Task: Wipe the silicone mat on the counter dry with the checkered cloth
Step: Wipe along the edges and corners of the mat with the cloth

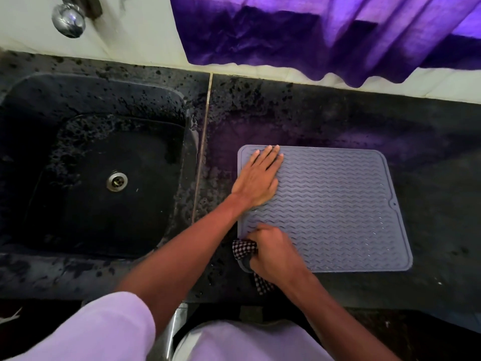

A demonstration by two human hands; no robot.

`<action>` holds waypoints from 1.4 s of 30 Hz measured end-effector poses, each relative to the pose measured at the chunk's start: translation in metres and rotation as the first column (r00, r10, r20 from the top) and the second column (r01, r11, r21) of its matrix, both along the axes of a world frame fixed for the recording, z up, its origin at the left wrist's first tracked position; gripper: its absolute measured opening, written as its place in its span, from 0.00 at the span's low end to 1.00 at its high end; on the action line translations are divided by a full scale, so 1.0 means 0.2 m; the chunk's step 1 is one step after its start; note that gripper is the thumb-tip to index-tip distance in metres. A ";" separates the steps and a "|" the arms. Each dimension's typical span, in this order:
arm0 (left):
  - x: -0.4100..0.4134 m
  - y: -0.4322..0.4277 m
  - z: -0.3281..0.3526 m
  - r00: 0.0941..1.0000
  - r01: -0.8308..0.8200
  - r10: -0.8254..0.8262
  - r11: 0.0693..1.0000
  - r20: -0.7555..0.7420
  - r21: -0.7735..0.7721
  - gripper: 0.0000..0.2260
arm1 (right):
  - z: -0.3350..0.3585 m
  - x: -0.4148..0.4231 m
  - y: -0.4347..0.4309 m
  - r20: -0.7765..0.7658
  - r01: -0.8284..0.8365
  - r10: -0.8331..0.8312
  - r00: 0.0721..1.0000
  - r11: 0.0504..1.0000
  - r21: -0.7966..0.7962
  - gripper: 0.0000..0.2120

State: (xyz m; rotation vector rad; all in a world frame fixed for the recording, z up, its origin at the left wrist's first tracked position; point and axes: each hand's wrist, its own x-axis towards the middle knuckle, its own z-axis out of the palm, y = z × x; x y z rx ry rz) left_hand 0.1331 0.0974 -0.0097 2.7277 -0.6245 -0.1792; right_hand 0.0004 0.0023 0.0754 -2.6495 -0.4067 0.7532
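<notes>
— Right of the sink [78, 204], why does the person's left hand [257, 175] lie flat on the mat [338, 204], at its far left corner, grip open and fingers straight?
— Probably to pin the mat to the table [429, 178] so wiping cannot drag it.
— And the cloth [244, 250]?
— Bunched at the mat's near left corner, partly over the edge. The right hand [276, 254] has its grip curled round it, knuckles up, pressing down. The stretch to the right seems yet to be wiped.
</notes>
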 end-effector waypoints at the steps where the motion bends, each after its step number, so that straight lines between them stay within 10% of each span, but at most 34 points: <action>1: 0.00 0.00 -0.01 1.000 -0.006 0.006 1.000 0.017 -0.012 0.33 | -0.01 0.00 0.00 0.016 -0.012 0.012 1.000 1.000 -0.003 0.20; 8: 0.01 0.00 0.00 0.999 -0.041 0.043 0.996 0.031 -0.076 0.31 | 0.01 -0.18 -0.08 0.040 -0.235 0.237 0.971 0.971 -0.048 0.24; 16: -0.25 -0.11 0.04 0.961 -0.240 0.267 0.934 0.069 -0.266 0.25 | -0.03 -0.18 -0.33 0.089 -0.107 0.099 0.991 0.990 0.087 0.29; 42: -0.48 -0.15 -0.07 0.966 -0.232 0.236 0.972 0.109 -0.044 0.25 | -0.07 -0.18 -0.61 0.166 -0.247 0.231 0.959 0.966 0.081 0.22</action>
